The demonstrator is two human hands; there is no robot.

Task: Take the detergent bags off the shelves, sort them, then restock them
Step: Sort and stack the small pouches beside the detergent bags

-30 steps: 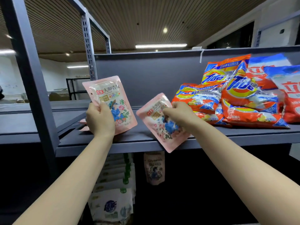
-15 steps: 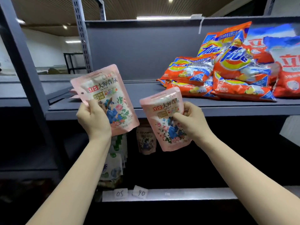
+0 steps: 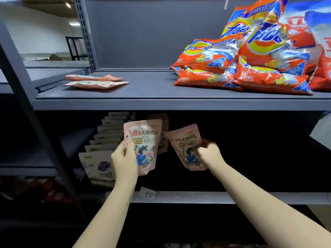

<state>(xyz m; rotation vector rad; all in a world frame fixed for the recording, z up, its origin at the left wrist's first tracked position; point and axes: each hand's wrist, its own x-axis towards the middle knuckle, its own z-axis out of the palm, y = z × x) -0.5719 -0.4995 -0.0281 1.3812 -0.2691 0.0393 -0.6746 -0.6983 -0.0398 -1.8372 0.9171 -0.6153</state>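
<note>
My left hand [image 3: 124, 159] grips a pink detergent pouch [image 3: 146, 140] upright in front of the dark lower shelf opening. My right hand [image 3: 208, 153] holds a second pink pouch [image 3: 184, 145], tilted slightly left, beside the first. Behind them another pink pouch [image 3: 163, 135] stands on the lower shelf. Two more pink pouches [image 3: 96, 81] lie flat on the upper shelf [image 3: 152, 86] at the left. Orange Tide bags [image 3: 238, 67] are piled at the upper shelf's right.
A row of white pouches [image 3: 103, 154] stands on the lower shelf left of my hands. A paper label reading 90 [image 3: 148, 194] sticks to the lower shelf's front edge [image 3: 232, 197]. A grey upright post [image 3: 35, 126] slants at the left. Red-and-blue bags [image 3: 304, 24] lean at the far right.
Both hands have dropped with their pink pouches from the upper shelf's edge down to the lower shelf opening. The camera tilted down, and two flat pouches on the upper shelf came into sight.
</note>
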